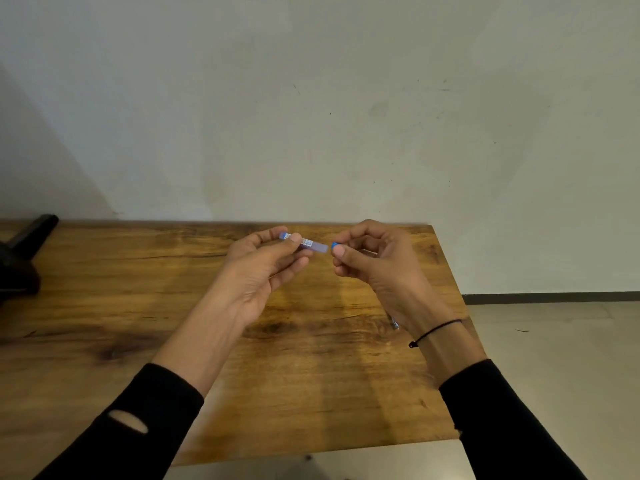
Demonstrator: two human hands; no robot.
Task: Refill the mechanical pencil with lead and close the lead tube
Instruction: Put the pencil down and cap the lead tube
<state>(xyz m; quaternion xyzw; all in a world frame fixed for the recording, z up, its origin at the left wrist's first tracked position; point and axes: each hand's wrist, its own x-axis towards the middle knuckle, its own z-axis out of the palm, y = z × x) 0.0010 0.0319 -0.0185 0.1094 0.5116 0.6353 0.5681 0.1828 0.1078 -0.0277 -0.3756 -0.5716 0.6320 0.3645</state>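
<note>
One lead tube point(304, 243) in left hand point(258, 268), one cap point(335, 245) in right hand point(377, 261).

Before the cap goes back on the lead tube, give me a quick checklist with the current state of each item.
1. Lead tube held firmly in the left hand: ok, pinched between thumb and fingers, lying roughly level.
2. Blue cap in the right hand: ok, gripped at the fingertips.
3. Cap off the tube: ok, a small gap separates them.
4. Cap lined up with the open end: ok, it sits just beside the tube's right end.
5. Leads safely inside the tube: cannot tell, too small to see.
6. Pencil refilled: cannot tell; only a small bluish item shows on the table by the right wrist.
</note>
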